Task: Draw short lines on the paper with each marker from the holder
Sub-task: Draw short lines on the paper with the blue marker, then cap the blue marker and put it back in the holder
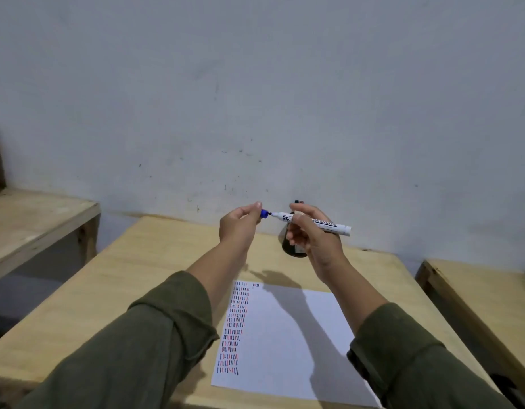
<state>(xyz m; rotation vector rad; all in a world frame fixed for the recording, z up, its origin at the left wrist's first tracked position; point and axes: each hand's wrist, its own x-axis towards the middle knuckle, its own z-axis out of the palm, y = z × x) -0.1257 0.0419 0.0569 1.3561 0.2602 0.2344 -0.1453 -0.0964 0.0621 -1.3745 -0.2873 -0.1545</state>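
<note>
Item, centre of the frame: one white marker (317, 223), held level in my right hand (312, 240), fingers curled shut round the middle of its barrel, thumb on top, dark tip pointing left, butt end sticking out to the right. Item, just left of that tip and not touching it: one blue cap (264, 213), pinched shut between thumb and fingertips of my left hand (239, 224). Item, behind my right hand: one dark holder (292, 246), mostly hidden, standing at the far edge of the table (131, 278) with a dark marker end showing above my fingers; how many it contains I cannot tell. Item, lower centre: one sheet of white paper (284, 335), flat on the pale wooden table, bearing a column of short black and red lines down its left side and a few marks at the top. Two olive sleeves cross the lower frame. Grey scuffed wall (255, 84) fills the upper half; other wooden surfaces show at the left and right edges.
</note>
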